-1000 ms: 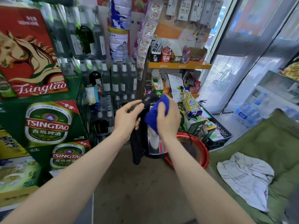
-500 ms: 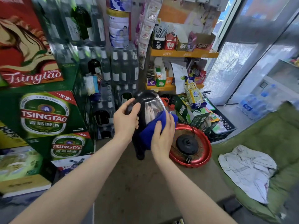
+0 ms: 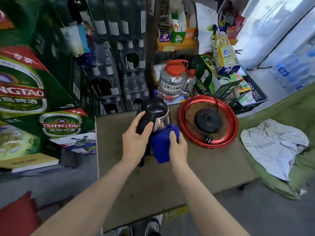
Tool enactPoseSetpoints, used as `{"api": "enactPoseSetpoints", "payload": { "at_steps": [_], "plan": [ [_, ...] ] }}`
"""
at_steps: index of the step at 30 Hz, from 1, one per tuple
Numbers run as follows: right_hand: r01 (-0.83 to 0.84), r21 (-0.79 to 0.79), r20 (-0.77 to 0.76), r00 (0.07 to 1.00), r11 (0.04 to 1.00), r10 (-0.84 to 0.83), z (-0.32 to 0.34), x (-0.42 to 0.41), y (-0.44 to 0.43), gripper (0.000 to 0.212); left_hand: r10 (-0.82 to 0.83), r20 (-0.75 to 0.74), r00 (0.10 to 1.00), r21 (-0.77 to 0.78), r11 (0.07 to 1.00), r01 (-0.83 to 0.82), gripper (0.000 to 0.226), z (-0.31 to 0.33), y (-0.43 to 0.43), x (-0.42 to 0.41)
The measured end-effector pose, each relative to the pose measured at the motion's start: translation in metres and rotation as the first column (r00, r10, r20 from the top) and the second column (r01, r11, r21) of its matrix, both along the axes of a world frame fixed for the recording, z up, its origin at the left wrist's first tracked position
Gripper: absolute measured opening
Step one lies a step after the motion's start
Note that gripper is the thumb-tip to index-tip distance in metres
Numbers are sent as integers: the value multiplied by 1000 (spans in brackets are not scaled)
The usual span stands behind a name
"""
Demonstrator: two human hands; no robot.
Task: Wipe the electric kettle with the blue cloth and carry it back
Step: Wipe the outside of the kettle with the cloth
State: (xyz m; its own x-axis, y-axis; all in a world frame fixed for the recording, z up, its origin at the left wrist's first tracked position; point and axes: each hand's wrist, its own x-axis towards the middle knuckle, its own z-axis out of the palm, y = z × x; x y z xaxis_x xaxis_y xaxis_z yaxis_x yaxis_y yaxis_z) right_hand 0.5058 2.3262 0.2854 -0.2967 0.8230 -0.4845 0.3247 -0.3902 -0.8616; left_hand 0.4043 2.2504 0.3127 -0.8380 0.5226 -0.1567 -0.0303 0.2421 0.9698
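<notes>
The electric kettle [image 3: 159,114], steel-bodied with a black lid and handle, is held above a brown table [image 3: 170,176]. My left hand [image 3: 136,138] grips its black handle side near the lid. My right hand [image 3: 178,149] presses a folded blue cloth [image 3: 162,143] against the kettle's steel wall, covering its lower part. To the right, the kettle's round black base [image 3: 208,120] sits in a red tray [image 3: 231,133], with its cord and plug lying in the tray.
Green Tsingtao beer boxes [image 3: 25,92] and racks of bottles [image 3: 110,65] stand to the left and behind. A clear jug with a red cap [image 3: 172,82] and cartons sit behind the tray. A white cloth [image 3: 272,147] lies on a green cushion at right.
The view has tilted downward. The kettle and both hands have come lower toward the table, and the cloth has slid down the kettle's side.
</notes>
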Motion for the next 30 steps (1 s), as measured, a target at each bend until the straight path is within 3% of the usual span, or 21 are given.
{"api": "enactPoseSetpoints", "payload": {
  "at_steps": [6, 11, 14, 16, 20, 23, 25, 27, 30],
  "plan": [
    [-89, 105, -31, 995, 990, 93, -50, 5, 11, 44, -31, 35, 999, -28, 999, 31, 43, -50, 7, 9],
    [-18, 173, -81, 996, 985, 32, -54, 6, 17, 33, -231, 18, 973, -123, 965, 232, 46, -59, -3, 21],
    [-19, 272, -102, 994, 962, 48, -48, 0, 27, 34, -326, -245, 913, -422, 884, 203, 49, -52, -6, 16],
    [-33, 309, -125, 989, 950, 75, -46, -9, 38, 33, -333, -389, 859, -511, 854, 100, 54, -41, 4, 5],
    [-46, 221, -148, 986, 974, 80, -63, -27, 63, 30, -396, -338, 854, -503, 843, 192, 87, -37, 36, -11],
    [51, -93, -107, 992, 994, -61, -94, -27, 78, 22, -492, -293, 820, -610, 757, 236, 100, -44, 45, -11],
    [86, -217, -54, 994, 972, -100, -110, -17, 71, 19, -495, -306, 813, -637, 741, 212, 101, -46, 44, -8],
    [86, -204, -36, 995, 975, -95, -105, -8, 51, 24, -484, -323, 813, -634, 748, 193, 101, -45, 45, -6],
    [35, -12, -174, 984, 999, -37, -72, -6, 35, 36, -489, -340, 803, -639, 747, 184, 98, -45, 46, -8]
  ]
}}
